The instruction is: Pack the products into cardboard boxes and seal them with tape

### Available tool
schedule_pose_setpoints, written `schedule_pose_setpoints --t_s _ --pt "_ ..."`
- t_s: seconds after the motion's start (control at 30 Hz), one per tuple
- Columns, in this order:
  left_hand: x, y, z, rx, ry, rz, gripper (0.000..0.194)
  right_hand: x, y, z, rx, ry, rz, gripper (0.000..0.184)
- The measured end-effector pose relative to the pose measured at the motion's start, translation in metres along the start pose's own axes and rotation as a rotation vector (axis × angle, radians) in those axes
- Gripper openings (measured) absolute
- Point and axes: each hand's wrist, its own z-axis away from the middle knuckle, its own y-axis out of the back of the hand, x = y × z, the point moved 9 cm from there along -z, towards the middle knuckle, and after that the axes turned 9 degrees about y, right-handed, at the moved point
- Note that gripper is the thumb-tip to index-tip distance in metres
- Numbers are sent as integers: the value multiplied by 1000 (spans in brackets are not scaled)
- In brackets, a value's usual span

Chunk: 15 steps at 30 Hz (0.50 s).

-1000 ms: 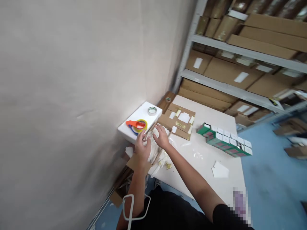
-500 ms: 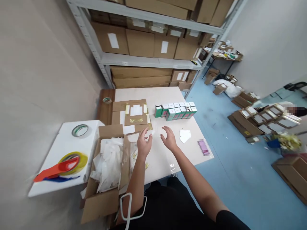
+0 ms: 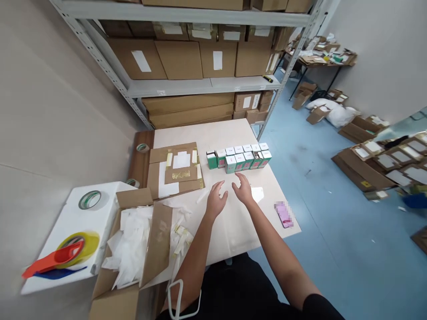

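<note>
Over the pale table (image 3: 230, 231), my left hand (image 3: 216, 201) hovers with curled fingers apart and nothing visible in it. Facing it, my right hand (image 3: 242, 190) is also open, thumb and fingers apart. Just beyond them stand two rows of small green-and-white boxes (image 3: 247, 161). The leftmost green box (image 3: 211, 160) and one in the front row have open tops. White paper cards (image 3: 257, 194) lie beside my right hand, partly hidden by it. Left of my hands are flattened cardboard pieces (image 3: 182, 174) with white labels and yellowish tape.
An open carton (image 3: 159, 242) of white wrapping stands at the left. Next to it, a white foam box (image 3: 108, 213) carries tape rolls and a red tape dispenser (image 3: 55, 258). A pink packet (image 3: 284, 214) lies near the right edge. Metal shelving (image 3: 187, 89) rises behind.
My view has shifted, so the shelf and carton sit further left. Both hands have moved closer to the green boxes. A faint clear thing between them earlier no longer shows there.
</note>
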Motion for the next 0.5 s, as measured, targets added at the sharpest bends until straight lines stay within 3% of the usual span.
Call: schedule_pose_setpoints --t_s 0.13,0.23,0.37,0.5 --pt "-17 -24 -39 -14 66 -94 52 36 -10 -39 -89 10 -61 63" --pt "-35 -48 -84 -96 171 -146 51 62 -18 -59 -198 2 -99 71" --pt "-48 -83 -158 -159 276 -255 58 98 -17 -70 -281 -22 -141 78" --pt "-56 -109 -216 -80 293 -298 69 127 -16 -68 -319 -45 -165 82"
